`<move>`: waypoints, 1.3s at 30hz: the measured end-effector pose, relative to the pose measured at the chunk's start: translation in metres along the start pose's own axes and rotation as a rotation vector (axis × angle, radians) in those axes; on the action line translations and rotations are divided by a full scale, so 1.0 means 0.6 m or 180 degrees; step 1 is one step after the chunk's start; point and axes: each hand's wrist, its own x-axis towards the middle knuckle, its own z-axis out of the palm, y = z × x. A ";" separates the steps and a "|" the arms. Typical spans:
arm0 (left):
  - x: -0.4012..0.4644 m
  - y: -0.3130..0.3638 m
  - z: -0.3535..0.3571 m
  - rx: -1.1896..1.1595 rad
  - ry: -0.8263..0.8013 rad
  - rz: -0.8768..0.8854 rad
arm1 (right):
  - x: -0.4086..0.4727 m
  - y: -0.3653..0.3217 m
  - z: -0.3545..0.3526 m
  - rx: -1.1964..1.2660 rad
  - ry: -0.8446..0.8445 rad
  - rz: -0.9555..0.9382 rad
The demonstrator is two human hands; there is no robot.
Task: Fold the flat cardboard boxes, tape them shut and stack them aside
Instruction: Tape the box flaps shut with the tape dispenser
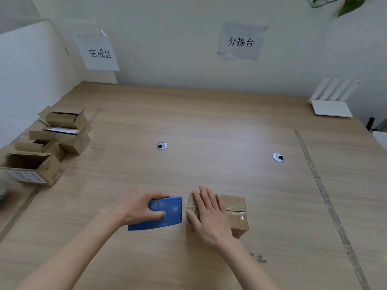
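A small brown cardboard box point(234, 214) stands on the wooden table point(209, 126) near the front, its top flaps closed and covered with clear tape. My right hand point(209, 216) lies flat on the box's left half, fingers straight. Just left of the box, my left hand point(138, 206) grips a blue tape dispenser point(165, 212); its serrated edge points at the box's left side, close to it. Several other small cardboard boxes point(48, 147) sit grouped at the table's left edge, some with open flaps.
Two round cable grommets point(162, 146) point(278, 157) are set in the tabletop. A white router point(332, 99) stands at the back right. A strip of tape point(326, 201) runs along the table's right side. Paper signs hang on the wall.
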 end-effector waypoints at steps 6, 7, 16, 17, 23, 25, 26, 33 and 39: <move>0.004 -0.012 -0.011 -0.0084 -0.0108 -0.0036 | 0.000 0.007 0.024 -0.0306 0.0172 0.0033; 0.002 -0.016 -0.014 -0.0131 -0.0103 -0.0056 | -0.001 0.005 0.023 -0.0295 0.0162 0.0030; -0.005 -0.030 -0.033 -0.0107 -0.0082 0.0027 | -0.005 0.000 0.021 -0.0321 0.0169 -0.0022; -0.002 -0.031 -0.033 -0.0128 -0.0113 -0.0013 | -0.005 0.000 0.020 -0.0321 0.0168 -0.0033; 0.015 -0.024 -0.013 0.0063 -0.0183 0.0002 | -0.003 0.000 0.024 -0.0348 0.0201 -0.0033; 0.023 -0.016 -0.001 0.0151 -0.0140 0.0052 | -0.005 0.002 0.026 -0.0320 0.0216 -0.0036; 0.028 -0.013 0.003 0.0208 -0.0119 0.0077 | -0.005 0.003 0.025 -0.0283 0.0228 -0.0044; 0.014 -0.073 0.054 0.1387 -0.0541 -0.0047 | -0.009 0.005 0.027 -0.0184 0.0246 -0.0081; -0.023 -0.108 0.075 0.0658 -0.0147 -0.0184 | 0.005 -0.011 0.020 0.0106 0.0423 0.0203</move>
